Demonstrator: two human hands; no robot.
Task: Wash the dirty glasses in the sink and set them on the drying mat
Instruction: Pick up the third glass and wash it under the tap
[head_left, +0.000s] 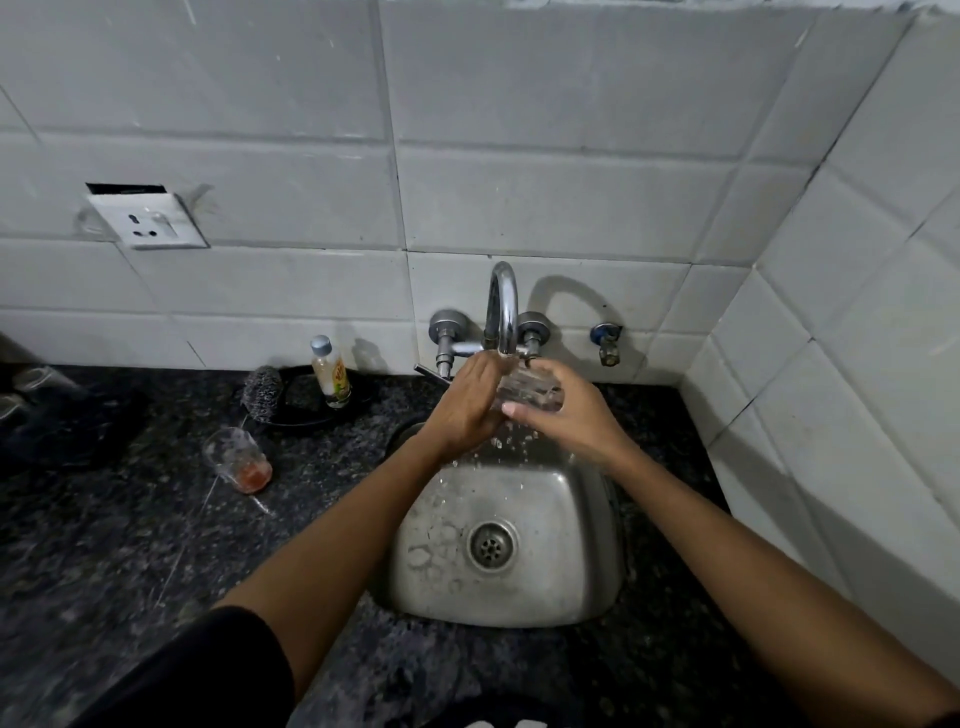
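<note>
A clear glass (530, 392) is held under the spout of the tap (503, 312), above the back of the steel sink (566, 519). My right hand (571, 415) wraps around the glass from the right. My left hand (470, 405) presses against its left side, fingers at the rim. Water drops fall from the glass into the sink. A second glass (240, 460) with orange-red residue at its bottom stands on the dark counter to the left. A dark mat (62, 415) with blurred glassware lies at the far left edge.
A soap bottle (331, 373) and a steel scrubber (262, 392) sit on a black dish behind the dirty glass. A wall socket (148, 221) is on the tiles at upper left. A tiled side wall closes in on the right of the sink.
</note>
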